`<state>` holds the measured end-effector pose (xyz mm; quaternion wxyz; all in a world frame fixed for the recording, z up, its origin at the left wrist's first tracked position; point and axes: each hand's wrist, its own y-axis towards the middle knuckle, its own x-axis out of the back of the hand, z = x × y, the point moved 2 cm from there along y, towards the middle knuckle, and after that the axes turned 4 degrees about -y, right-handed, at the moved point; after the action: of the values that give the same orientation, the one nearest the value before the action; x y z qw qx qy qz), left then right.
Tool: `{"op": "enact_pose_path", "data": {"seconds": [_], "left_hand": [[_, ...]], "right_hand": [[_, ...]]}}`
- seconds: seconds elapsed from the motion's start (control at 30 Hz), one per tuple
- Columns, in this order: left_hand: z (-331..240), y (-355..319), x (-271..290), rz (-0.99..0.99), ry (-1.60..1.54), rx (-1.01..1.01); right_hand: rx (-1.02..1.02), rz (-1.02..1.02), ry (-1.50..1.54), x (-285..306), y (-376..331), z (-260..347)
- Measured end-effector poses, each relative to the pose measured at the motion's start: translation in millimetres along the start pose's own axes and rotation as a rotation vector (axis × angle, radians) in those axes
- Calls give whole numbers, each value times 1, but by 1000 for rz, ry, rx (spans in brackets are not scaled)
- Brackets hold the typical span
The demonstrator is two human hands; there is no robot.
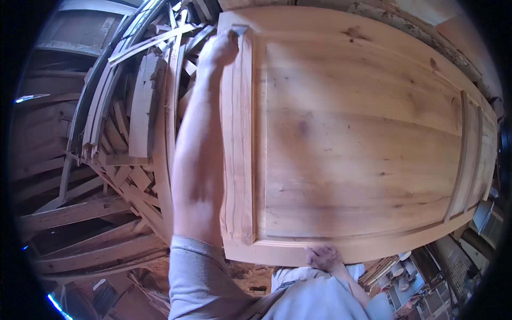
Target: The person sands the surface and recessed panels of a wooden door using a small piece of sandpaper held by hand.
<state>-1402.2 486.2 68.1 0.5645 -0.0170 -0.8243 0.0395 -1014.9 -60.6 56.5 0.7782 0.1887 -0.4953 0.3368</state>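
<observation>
A large panelled wooden door lies flat in front of me, its pale wood marked with knots. My left hand reaches to the far left corner of the frame, fingers closed on a small flat scraper. Its greyish blade shows just past my fingers against the wood; the handle is hidden in my fist. Down the left side of the door runs the frame's end rail, beneath my outstretched arm. At the near edge, my right hand has its fingers curled on the door's rim.
To the left is a heap of offcuts and boards, close beside my forearm. Long battens lean along it. At the lower right, tools and small items crowd a cluttered area. Another piece of timber lies beyond the far edge.
</observation>
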Motion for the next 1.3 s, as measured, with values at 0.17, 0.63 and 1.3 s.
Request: {"op": "enact_pose_path", "data": {"seconds": [0.17,0.63,1.3], "left_hand": [[-3,-12,38,-37,-17,-439],[-36,-600,42,217,-347,393],[-19,-643,-21,84,-378,490]], "right_hand": [[8,-70,9,8,12,3],[2,-158,12,4,15,11],[6,-188,-21,1,14,9]]}}
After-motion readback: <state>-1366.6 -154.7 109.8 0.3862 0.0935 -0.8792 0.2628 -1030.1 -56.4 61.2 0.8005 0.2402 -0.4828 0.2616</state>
